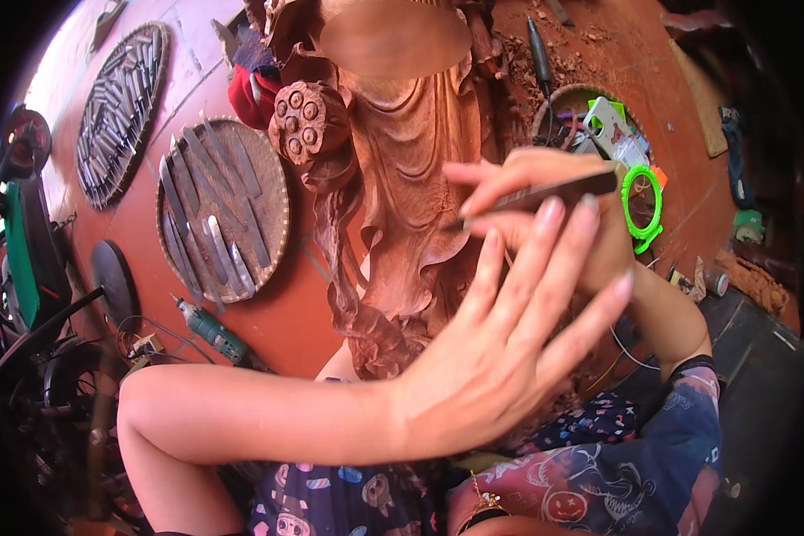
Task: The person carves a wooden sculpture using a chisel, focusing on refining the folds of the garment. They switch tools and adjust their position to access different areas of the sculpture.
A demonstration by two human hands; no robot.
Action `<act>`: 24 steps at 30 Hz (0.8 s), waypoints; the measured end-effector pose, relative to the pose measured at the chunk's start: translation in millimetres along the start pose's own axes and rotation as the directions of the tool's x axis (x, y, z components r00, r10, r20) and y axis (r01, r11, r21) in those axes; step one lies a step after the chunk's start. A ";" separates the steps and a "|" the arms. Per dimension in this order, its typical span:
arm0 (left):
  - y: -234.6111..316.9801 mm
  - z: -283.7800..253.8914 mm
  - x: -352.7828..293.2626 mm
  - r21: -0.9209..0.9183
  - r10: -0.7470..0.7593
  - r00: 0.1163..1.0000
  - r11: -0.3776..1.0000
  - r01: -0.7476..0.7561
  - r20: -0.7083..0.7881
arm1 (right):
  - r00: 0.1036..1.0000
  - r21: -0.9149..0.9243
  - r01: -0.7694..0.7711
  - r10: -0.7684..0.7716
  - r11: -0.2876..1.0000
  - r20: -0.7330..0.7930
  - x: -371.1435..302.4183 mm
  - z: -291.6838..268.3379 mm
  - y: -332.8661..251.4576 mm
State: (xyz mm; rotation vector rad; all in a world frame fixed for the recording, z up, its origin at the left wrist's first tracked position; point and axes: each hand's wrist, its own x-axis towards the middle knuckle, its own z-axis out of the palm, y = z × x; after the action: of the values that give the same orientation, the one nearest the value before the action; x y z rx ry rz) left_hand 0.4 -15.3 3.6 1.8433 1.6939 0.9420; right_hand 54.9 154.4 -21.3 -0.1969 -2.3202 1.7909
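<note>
Over the carving (415, 170), right hand (540, 167) pinches a dark tool (581, 187); left hand (482, 375) spread. Apparent hand-tooling step; next stroke calls for steadiness.

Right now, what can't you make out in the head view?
All in the head view:
Carving: top cut off by the upper edge; a patch is masked by an oval blur.
Carving, lower part: partly hidden behind the left hand.
Right hand: partly covered by the left hand.
Tool: tip blurred; can't tell if it touches the carving.
</note>
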 end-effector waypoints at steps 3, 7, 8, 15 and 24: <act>-0.8 4.1 -3.8 -0.039 0.005 1.000 0.999 -0.006 -0.022 | 0.999 -0.016 0.033 -0.033 0.999 0.010 -0.4 1.8 3.4; -10.2 2.8 0.7 -0.006 0.067 0.996 0.998 -0.068 -0.061 | 0.976 0.059 -0.139 0.147 0.989 -0.163 3.9 9.3 -10.6; -7.9 1.9 -3.8 0.024 0.121 0.991 0.992 -0.120 -0.048 | 0.991 0.013 -0.094 0.095 0.995 -0.090 2.4 9.0 -13.1; -10.1 1.1 -4.0 0.094 0.152 0.984 0.985 -0.144 -0.089 | 0.975 -0.051 -0.181 0.173 0.982 -0.139 10.6 12.4 -14.6; -7.1 6.1 -3.0 0.158 0.183 0.977 0.974 -0.165 -0.110 | 0.988 -0.071 -0.103 0.094 0.992 -0.123 6.3 17.0 -13.9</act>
State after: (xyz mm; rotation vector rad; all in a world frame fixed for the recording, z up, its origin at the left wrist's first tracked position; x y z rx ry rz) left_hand 0.2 -16.6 -6.1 2.0984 1.7377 1.0458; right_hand 45.0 136.3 -11.5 -0.4257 -2.3340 1.6845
